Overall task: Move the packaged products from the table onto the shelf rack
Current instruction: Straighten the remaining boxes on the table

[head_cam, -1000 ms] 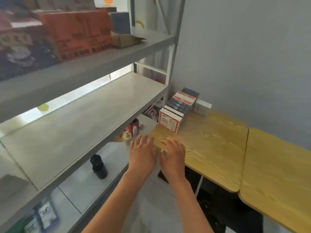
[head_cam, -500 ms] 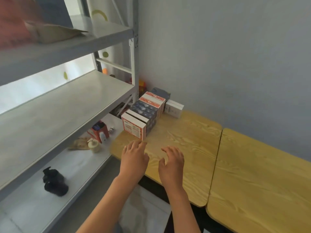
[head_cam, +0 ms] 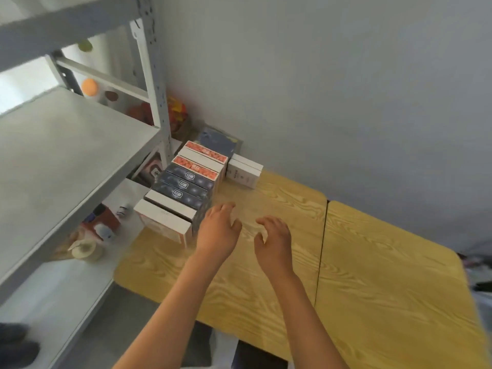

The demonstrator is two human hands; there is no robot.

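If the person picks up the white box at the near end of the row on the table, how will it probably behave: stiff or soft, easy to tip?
The near white box looks like flat-faced cardboard with sharp edges, so probably stiff, not floppy. It stands on a narrow side against the row of boxes, so a push from the left hand could tip it. Its surface looks smooth, perhaps slightly slippery.

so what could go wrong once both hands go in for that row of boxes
1. The row of boxes stands on edge, packed together; pulling one out could topple its neighbours.
2. It sits at the table edge beside the shelf rack, so a nudged box may drop into the gap.
3. The left hand and right hand hold nothing; grabbing several boxes together might let one slip.
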